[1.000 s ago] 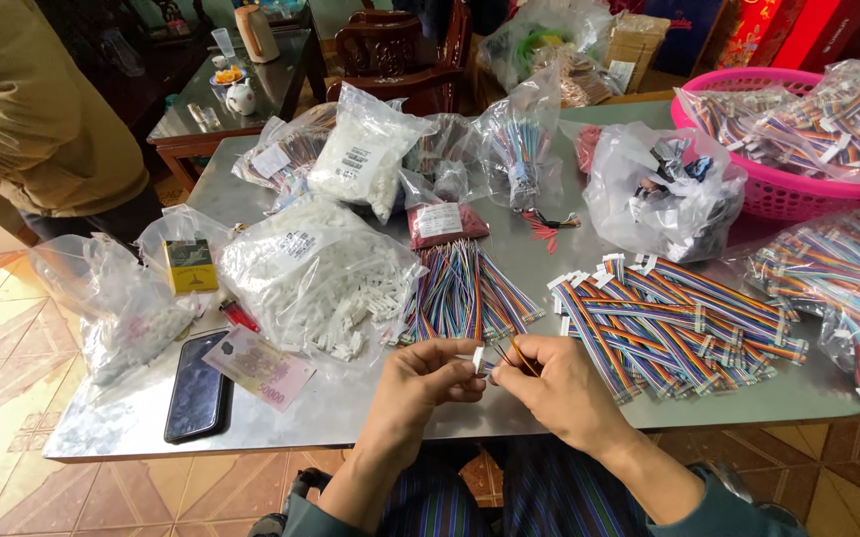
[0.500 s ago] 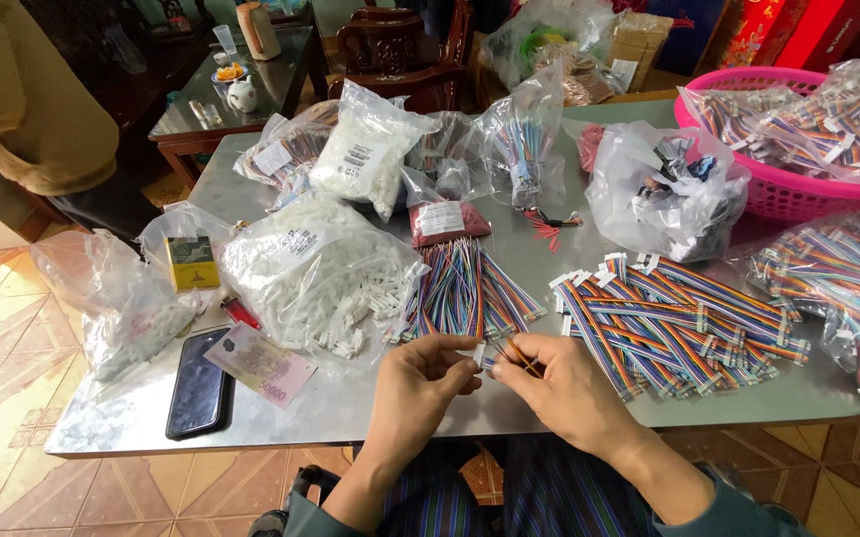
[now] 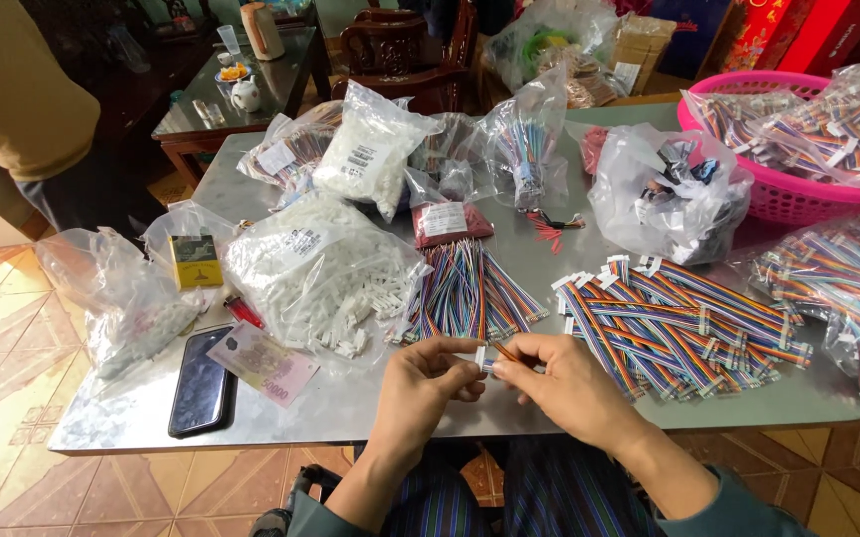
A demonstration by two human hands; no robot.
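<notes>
My left hand (image 3: 432,375) pinches a small white plastic connector (image 3: 480,357) at the table's near edge. My right hand (image 3: 561,383) holds thin coloured wires (image 3: 505,351) against that connector; the fingertips of both hands meet. Just beyond my hands lies a bundle of loose multicoloured wires (image 3: 467,291). To the right of it spreads a pile of finished rainbow ribbon cables with white plugs (image 3: 673,326). A large clear bag of white connectors (image 3: 318,270) sits to the left of the loose wires.
A black phone (image 3: 201,382), a banknote (image 3: 265,363), a red lighter (image 3: 244,311) and a yellow packet (image 3: 195,261) lie at left. A pink basket (image 3: 778,199) of bagged cables stands at the back right. Another person (image 3: 12,94) stands at far left beside a glass side table (image 3: 241,75).
My hands have stayed at the near edge, fingers shifting slightly on the connector and wires. The person at the left has moved a little.
</notes>
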